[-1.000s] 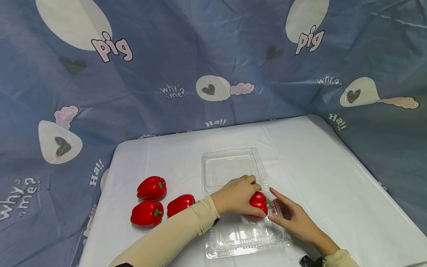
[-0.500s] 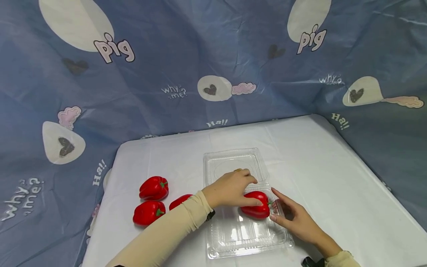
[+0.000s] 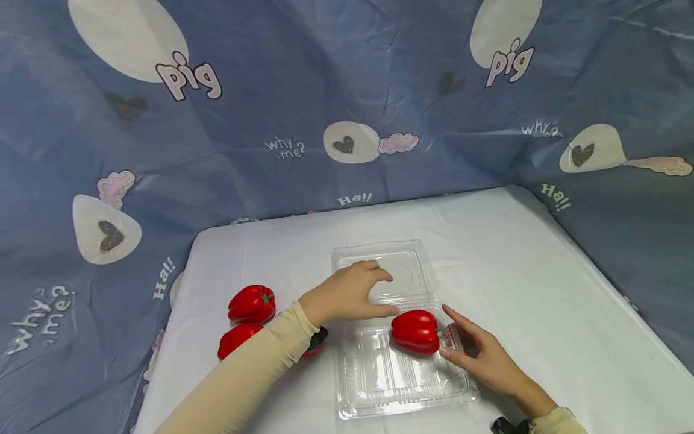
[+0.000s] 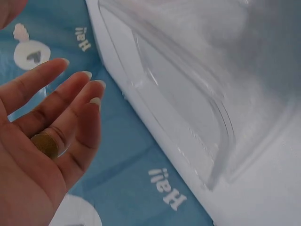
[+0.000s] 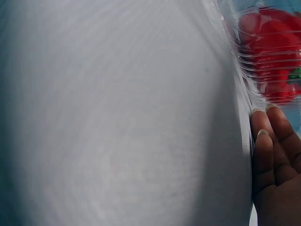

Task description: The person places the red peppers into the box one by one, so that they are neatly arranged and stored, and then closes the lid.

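Note:
A red bell pepper (image 3: 415,331) with a green stem lies on its side in the base of a clear plastic clamshell container (image 3: 365,383). The container's lid (image 3: 406,274) lies folded back behind. My left hand (image 3: 349,295) hovers over the hinge area, apart from that pepper, with spread, relaxed fingers; a ring shows in the left wrist view. At the container's right side is my right hand (image 3: 482,355), thumb and index finger apart along the wall. In the right wrist view its straight fingertips (image 5: 263,136) touch the ribbed plastic, and the pepper (image 5: 268,42) shows through it.
Left of the container lie more red bell peppers: one at the back (image 3: 252,304), one in front of it (image 3: 237,339) partly behind my left sleeve, and one (image 3: 313,351) mostly hidden under my left wrist. A white cloth covers the table (image 3: 520,271); a blue printed curtain (image 3: 303,72) hangs behind.
My left hand has let go of the bell pepper in the container and drawn back to the left and away. The pepper stays lying there; my right hand keeps its place.

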The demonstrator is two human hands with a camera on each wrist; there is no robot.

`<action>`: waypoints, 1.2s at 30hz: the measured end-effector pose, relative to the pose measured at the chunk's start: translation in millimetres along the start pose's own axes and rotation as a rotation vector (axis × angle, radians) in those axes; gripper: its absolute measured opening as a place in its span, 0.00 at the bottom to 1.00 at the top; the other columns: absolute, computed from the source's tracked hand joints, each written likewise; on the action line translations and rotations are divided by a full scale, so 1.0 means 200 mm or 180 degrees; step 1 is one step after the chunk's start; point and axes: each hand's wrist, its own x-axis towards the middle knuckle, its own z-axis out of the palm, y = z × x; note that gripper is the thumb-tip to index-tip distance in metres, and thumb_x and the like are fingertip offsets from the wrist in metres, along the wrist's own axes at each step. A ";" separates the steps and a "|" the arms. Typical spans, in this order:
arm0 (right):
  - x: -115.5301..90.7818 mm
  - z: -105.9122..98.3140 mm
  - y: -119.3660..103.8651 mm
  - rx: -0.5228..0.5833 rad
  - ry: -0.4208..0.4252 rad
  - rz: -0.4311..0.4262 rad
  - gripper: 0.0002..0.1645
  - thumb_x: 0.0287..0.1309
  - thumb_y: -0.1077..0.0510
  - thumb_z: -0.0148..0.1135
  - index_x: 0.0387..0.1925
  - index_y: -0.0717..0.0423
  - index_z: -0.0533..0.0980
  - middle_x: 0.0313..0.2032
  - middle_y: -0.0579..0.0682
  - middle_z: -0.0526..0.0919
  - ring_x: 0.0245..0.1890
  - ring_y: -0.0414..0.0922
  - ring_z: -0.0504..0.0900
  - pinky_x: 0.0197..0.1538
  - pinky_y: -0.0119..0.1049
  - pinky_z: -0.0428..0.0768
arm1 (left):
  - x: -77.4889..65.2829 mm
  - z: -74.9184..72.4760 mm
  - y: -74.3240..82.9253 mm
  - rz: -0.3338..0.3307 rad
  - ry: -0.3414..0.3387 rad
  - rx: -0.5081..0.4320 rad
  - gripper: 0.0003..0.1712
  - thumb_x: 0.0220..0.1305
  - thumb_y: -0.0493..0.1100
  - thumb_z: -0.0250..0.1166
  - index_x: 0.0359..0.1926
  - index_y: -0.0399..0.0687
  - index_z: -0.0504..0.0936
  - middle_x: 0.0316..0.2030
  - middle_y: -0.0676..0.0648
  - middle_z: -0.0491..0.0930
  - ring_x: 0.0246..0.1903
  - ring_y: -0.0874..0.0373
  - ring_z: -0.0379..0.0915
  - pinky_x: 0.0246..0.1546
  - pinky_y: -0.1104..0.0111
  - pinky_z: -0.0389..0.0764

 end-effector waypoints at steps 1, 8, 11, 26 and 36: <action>0.00 0.00 0.00 -0.0006 0.0000 0.0000 0.47 0.57 0.52 0.72 0.75 0.39 0.59 0.45 0.46 0.79 0.43 0.45 0.79 0.47 0.32 0.78 | -0.01 -0.01 -0.01 -0.0026 0.0002 -0.0017 0.37 0.58 0.70 0.64 0.58 0.51 0.80 0.50 0.52 0.78 0.49 0.58 0.75 0.48 0.63 0.79; 0.00 0.00 0.00 -0.0025 0.0008 -0.0025 0.47 0.57 0.52 0.72 0.75 0.40 0.59 0.45 0.46 0.79 0.44 0.46 0.80 0.47 0.32 0.78 | -0.10 -0.09 -0.08 -0.0194 0.0008 -0.0132 0.37 0.57 0.68 0.66 0.59 0.49 0.80 0.54 0.51 0.78 0.53 0.57 0.74 0.52 0.61 0.78; 0.00 0.00 0.01 -0.0012 0.0009 -0.0024 0.48 0.57 0.52 0.72 0.75 0.40 0.59 0.45 0.47 0.79 0.43 0.46 0.80 0.45 0.32 0.78 | -0.15 -0.12 -0.12 -0.0278 0.0029 -0.0116 0.37 0.57 0.68 0.66 0.59 0.49 0.80 0.55 0.51 0.78 0.55 0.57 0.73 0.54 0.61 0.76; 0.01 0.01 0.03 -0.0061 0.0065 -0.0079 0.49 0.56 0.56 0.73 0.75 0.43 0.59 0.45 0.47 0.79 0.40 0.46 0.79 0.42 0.32 0.77 | -0.34 -0.21 -0.26 -0.0548 0.0194 -0.0168 0.40 0.55 0.68 0.68 0.59 0.47 0.79 0.51 0.52 0.78 0.50 0.59 0.75 0.53 0.61 0.77; 0.00 0.00 -0.15 0.0046 0.0091 -0.0086 0.46 0.56 0.58 0.73 0.73 0.52 0.62 0.44 0.54 0.79 0.39 0.47 0.79 0.41 0.33 0.78 | -0.47 -0.20 -0.31 -0.0815 0.0138 -0.0219 0.40 0.54 0.69 0.68 0.61 0.50 0.79 0.52 0.53 0.77 0.48 0.59 0.75 0.50 0.59 0.78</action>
